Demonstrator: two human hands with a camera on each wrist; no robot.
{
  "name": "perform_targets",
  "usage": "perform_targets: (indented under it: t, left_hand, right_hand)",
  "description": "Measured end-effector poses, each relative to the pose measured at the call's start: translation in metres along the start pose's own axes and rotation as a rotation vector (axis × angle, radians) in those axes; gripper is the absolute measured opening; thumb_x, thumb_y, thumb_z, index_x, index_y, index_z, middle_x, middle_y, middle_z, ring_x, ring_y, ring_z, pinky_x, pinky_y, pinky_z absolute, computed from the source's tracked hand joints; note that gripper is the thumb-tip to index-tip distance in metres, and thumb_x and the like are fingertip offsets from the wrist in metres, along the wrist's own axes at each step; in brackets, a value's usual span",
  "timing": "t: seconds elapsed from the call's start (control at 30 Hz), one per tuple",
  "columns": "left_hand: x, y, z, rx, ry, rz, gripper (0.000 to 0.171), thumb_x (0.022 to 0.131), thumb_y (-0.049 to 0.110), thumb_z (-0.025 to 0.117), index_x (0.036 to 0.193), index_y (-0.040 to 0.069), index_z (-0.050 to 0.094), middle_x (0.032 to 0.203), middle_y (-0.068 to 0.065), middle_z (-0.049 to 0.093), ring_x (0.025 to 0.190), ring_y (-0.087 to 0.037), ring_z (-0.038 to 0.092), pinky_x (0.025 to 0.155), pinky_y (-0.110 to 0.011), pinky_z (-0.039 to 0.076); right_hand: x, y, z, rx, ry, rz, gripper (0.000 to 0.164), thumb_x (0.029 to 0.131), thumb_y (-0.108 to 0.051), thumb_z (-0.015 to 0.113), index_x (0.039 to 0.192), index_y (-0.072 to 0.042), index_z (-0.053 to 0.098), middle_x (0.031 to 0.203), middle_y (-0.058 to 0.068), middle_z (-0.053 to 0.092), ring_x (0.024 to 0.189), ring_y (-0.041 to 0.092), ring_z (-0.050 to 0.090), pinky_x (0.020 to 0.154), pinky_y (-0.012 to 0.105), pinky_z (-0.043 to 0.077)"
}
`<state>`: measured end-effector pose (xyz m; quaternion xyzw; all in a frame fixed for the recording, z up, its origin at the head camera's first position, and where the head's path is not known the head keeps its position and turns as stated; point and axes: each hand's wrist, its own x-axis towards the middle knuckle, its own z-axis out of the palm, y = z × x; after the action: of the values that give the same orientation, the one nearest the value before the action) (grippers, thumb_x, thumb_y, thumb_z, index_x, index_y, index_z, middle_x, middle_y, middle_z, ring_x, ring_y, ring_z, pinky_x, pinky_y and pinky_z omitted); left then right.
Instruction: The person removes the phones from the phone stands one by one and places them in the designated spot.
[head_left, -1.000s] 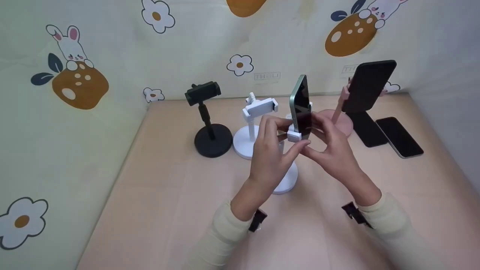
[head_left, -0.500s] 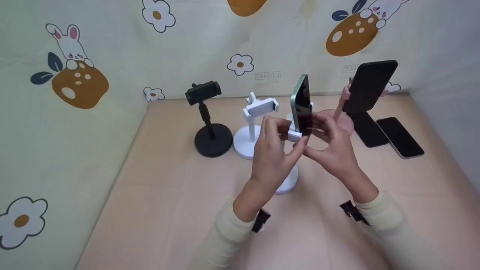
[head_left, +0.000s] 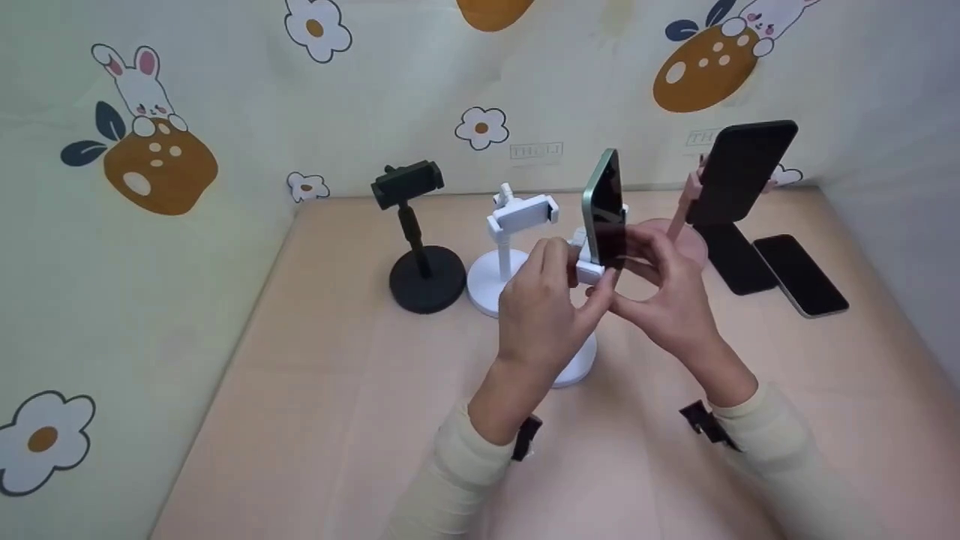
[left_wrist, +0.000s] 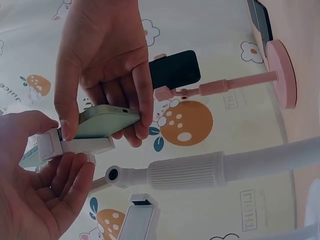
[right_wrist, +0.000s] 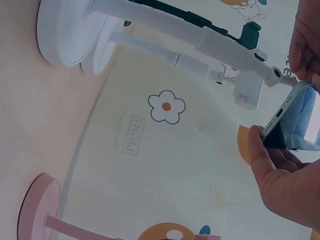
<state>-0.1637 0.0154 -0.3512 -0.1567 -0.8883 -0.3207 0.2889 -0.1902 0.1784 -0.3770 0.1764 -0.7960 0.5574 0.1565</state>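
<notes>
A green-edged phone (head_left: 604,206) stands upright in the white clamp (head_left: 590,270) of the front phone stand, whose round white base (head_left: 579,360) is partly hidden by the hands. My left hand (head_left: 536,315) grips that clamp, thumb at its near end and fingers curled behind it. On the other side my right hand (head_left: 667,304) holds the phone's lower part between thumb and fingers. The left wrist view shows the right thumb and fingertips on opposite edges of the phone (left_wrist: 107,122). Below the clamp runs the stand's ribbed collar (left_wrist: 185,172).
A black stand (head_left: 427,279) and another white stand (head_left: 523,215) rise behind to the left. At right, a pink stand (head_left: 682,206) carries a dark phone (head_left: 742,172). Two phones, one nearer (head_left: 801,275) and one farther (head_left: 731,259), lie on the table. A patterned backdrop (head_left: 390,97) stands behind.
My left hand's fingers have slid lower and curled more behind the clamp, and that hand has turned slightly. The right hand keeps its hold, and the phone has barely moved.
</notes>
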Motion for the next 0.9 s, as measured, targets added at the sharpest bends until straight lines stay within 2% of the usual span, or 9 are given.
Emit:
perform_targets:
  t: [0.13, 0.3, 0.5, 0.9]
  left_hand:
    - [0.0, 0.001, -0.002, 0.137, 0.016, 0.04, 0.032, 0.092, 0.04, 0.068, 0.1, 0.009, 0.066, 0.08, 0.002, 0.061, 0.066, -0.007, 0.057, 0.055, -0.012, 0.048]
    - [0.001, -0.001, -0.002, 0.234, 0.013, 0.083, 0.035, 0.094, 0.045, 0.064, 0.099, 0.011, 0.072, 0.077, 0.003, 0.067, 0.061, -0.007, 0.058, 0.05, -0.013, 0.045]
    - [0.001, -0.006, -0.001, 0.257, 0.02, 0.134, 0.036, 0.095, 0.045, 0.062, 0.097, 0.011, 0.073, 0.073, 0.004, 0.068, 0.055, -0.007, 0.056, 0.047, -0.014, 0.041]
    - [0.001, -0.009, 0.001, 0.283, 0.089, 0.198, 0.031, 0.092, 0.042, 0.065, 0.085, 0.013, 0.071, 0.061, 0.006, 0.061, 0.048, -0.007, 0.05, 0.043, -0.015, 0.037]
  right_hand:
    - [0.0, 0.0, 0.0, 0.001, 0.005, -0.001, 0.068, 0.074, 0.007, 0.083, 0.134, 0.003, 0.052, 0.127, 0.013, 0.065, 0.115, 0.003, 0.062, 0.101, 0.016, 0.05]
    - [0.0, 0.001, 0.001, -0.002, 0.003, 0.001, 0.067, 0.074, 0.006, 0.083, 0.134, 0.002, 0.052, 0.127, 0.012, 0.065, 0.116, 0.003, 0.062, 0.101, 0.016, 0.05]
    - [0.0, 0.002, 0.002, -0.022, 0.03, -0.032, 0.067, 0.072, 0.005, 0.085, 0.132, 0.002, 0.055, 0.126, 0.013, 0.066, 0.112, 0.0, 0.064, 0.099, 0.015, 0.052]
    - [0.002, 0.004, 0.004, -0.008, 0.068, -0.059, 0.065, 0.07, 0.009, 0.083, 0.129, 0.007, 0.056, 0.12, 0.019, 0.069, 0.106, -0.004, 0.066, 0.094, 0.015, 0.054]
